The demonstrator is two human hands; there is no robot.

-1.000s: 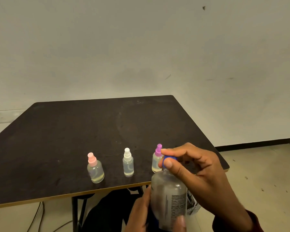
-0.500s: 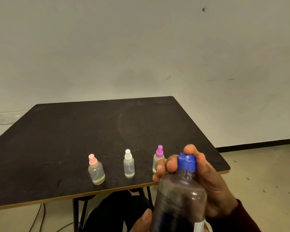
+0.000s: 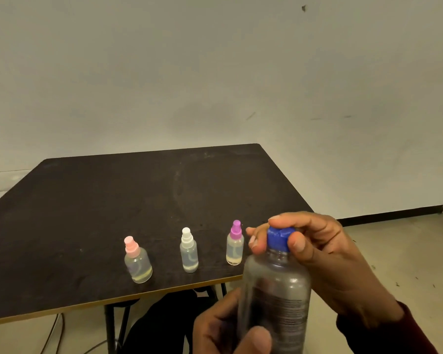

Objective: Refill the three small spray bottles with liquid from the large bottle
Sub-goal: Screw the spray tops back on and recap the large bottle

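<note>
Opening step: left hand (image 3: pixel 223 325) grips large clear plastic bottle (image 3: pixel 275 297) before dark table (image 3: pixel 92 208); right hand (image 3: pixel 320 254) pinches blue screw cap (image 3: pixel 279 237). Next, probably: unscrew, then uncap three small clear spray bottles (image 3: pixel 189 250) on table.

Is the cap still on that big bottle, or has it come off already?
Still on. The blue cap sits on the neck of the large bottle, with the right hand gripping it; the left hand holds the body.
</note>
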